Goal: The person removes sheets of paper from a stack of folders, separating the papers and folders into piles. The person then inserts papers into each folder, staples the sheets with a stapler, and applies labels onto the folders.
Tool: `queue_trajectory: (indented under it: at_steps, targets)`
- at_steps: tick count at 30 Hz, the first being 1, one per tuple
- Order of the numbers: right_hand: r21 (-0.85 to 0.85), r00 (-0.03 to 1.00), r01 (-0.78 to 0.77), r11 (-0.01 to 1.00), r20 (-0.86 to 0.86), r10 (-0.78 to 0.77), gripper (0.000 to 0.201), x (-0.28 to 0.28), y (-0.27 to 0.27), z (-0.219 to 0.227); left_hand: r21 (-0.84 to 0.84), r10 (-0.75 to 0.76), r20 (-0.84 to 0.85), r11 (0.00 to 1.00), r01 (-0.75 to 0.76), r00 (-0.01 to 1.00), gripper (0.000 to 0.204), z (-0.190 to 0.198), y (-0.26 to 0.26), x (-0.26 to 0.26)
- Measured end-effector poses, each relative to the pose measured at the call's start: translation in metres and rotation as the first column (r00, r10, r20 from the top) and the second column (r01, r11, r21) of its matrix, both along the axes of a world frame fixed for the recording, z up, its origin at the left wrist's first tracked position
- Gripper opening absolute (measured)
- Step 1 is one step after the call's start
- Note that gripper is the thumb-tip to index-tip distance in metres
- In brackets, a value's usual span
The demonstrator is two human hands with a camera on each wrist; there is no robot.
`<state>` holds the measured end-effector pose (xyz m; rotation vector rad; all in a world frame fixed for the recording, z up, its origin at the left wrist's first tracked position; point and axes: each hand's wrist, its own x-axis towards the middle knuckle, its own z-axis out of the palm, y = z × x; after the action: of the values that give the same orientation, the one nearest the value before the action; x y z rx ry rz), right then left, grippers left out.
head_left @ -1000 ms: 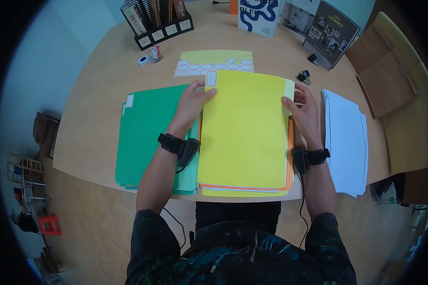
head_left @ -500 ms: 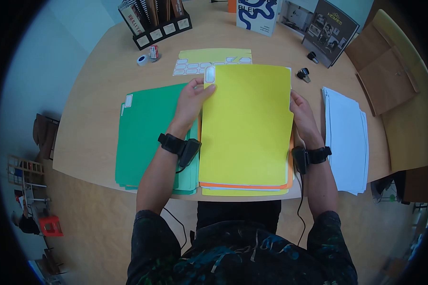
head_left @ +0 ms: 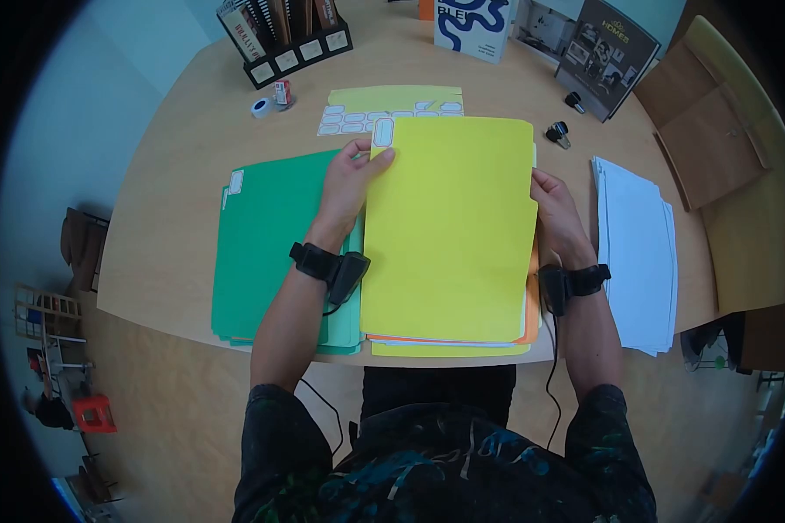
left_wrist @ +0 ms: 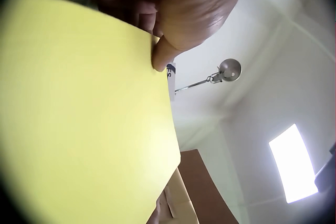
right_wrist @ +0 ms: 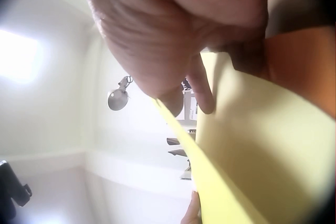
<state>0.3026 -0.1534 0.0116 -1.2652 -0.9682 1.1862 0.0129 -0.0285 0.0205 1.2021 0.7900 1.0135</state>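
A yellow folder with a white, red-edged label at its top left corner lies over a stack with orange and white edges. My left hand pinches its upper left edge, thumb on top just below the label. At the right edge is my right hand, its thumb tip hidden behind the cover. In the right wrist view the folder's yellow cover stands apart from the yellow sheet behind it, and the right hand holds the cover's edge, one finger reaching inside.
Green folders lie left, white papers right. Beyond the folder are a label sheet, a tape roll and black clips. A black organizer and standing books are at the back.
The yellow cover has come over the pale strip at the right edge, and its top has shifted slightly up and left. My right thumb has gone from the front of the strip to behind the cover.
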Motion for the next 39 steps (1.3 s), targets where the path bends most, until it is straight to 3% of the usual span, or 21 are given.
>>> queue_trajectory:
  at_steps: [2, 7, 11, 14, 16, 21, 23, 24, 26, 27, 29, 30, 32, 33, 35, 39]
  targets:
    - [0.103, 1.0, -0.018, 0.995, 0.007, 0.017, 0.034, 0.001, 0.001, 0.0, -0.015, 0.006, 0.017, 1.0, -0.006, 1.0, 0.032, -0.002, 0.0, 0.001]
    - [0.055, 0.995, -0.011, 0.998, 0.096, 0.006, 0.037, -0.023, -0.005, 0.012, -0.017, 0.095, 0.025, 0.995, -0.095, 0.995, 0.033, -0.005, 0.0, 0.0]
    - [0.058, 0.983, -0.031, 0.998, 0.181, 0.02, 0.041, -0.035, -0.012, 0.025, 0.015, 0.073, 0.018, 0.997, -0.074, 0.997, 0.033, 0.0, -0.002, 0.001]
    - [0.017, 0.999, 0.018, 1.0, 0.048, -0.019, 0.051, -0.034, -0.008, 0.02, 0.016, 0.037, 0.015, 0.999, -0.038, 0.999, 0.035, -0.002, -0.001, 0.001]
    - [0.081, 0.996, 0.06, 0.995, 0.053, -0.065, 0.056, -0.039, -0.009, 0.021, -0.081, -0.048, 0.12, 0.995, 0.058, 0.992, 0.036, -0.004, 0.002, 0.0]
    - [0.197, 0.978, 0.145, 0.97, 0.116, -0.17, 0.064, -0.036, -0.006, 0.011, -0.128, -0.085, 0.263, 0.984, 0.122, 0.961, 0.037, -0.009, 0.005, 0.001]
    - [0.261, 0.902, 0.161, 0.952, 0.353, -0.249, 0.062, -0.03, 0.001, 0.001, -0.132, -0.079, 0.292, 0.984, 0.122, 0.953, 0.036, -0.009, 0.006, 0.001]
    - [0.26, 0.902, 0.159, 0.952, 0.354, -0.248, 0.062, -0.026, 0.0, -0.003, -0.132, -0.076, 0.315, 0.984, 0.123, 0.946, 0.036, -0.009, 0.006, 0.001]
    - [0.275, 0.678, 0.214, 0.937, 0.649, -0.346, 0.061, -0.025, -0.003, -0.002, -0.134, -0.074, 0.339, 0.983, 0.126, 0.938, 0.036, -0.009, 0.006, 0.002]
    - [0.274, 0.677, 0.214, 0.938, 0.65, -0.344, 0.061, -0.027, -0.006, -0.002, -0.134, -0.071, 0.328, 0.984, 0.121, 0.942, 0.036, -0.009, 0.006, 0.002]
    - [0.452, 0.392, 0.263, 0.852, 0.757, -0.522, 0.057, -0.034, -0.01, 0.004, -0.137, -0.065, 0.316, 0.984, 0.114, 0.947, 0.035, -0.009, 0.005, 0.003]
    - [0.45, 0.392, 0.264, 0.853, 0.758, -0.521, 0.057, -0.032, -0.01, 0.006, -0.135, -0.053, 0.297, 0.986, 0.097, 0.953, 0.035, -0.009, 0.005, 0.004]
    - [0.543, 0.58, 0.167, 0.823, 0.621, -0.528, 0.051, -0.024, -0.01, 0.007, -0.134, -0.04, 0.279, 0.988, 0.08, 0.96, 0.034, -0.008, 0.004, 0.004]
    - [0.542, 0.58, 0.168, 0.823, 0.621, -0.527, 0.051, -0.02, -0.008, 0.006, -0.133, -0.024, 0.256, 0.989, 0.06, 0.966, 0.034, -0.007, 0.005, 0.004]
    - [0.492, 0.837, 0.161, 0.856, 0.391, -0.383, 0.047, -0.018, -0.005, 0.005, -0.133, -0.01, 0.231, 0.99, 0.042, 0.973, 0.034, -0.006, 0.004, 0.004]
    - [0.373, 0.944, 0.151, 0.915, 0.221, -0.246, 0.047, -0.031, -0.01, 0.017, -0.058, -0.023, 0.22, 0.998, 0.036, 0.975, 0.039, -0.002, 0.0, 0.006]
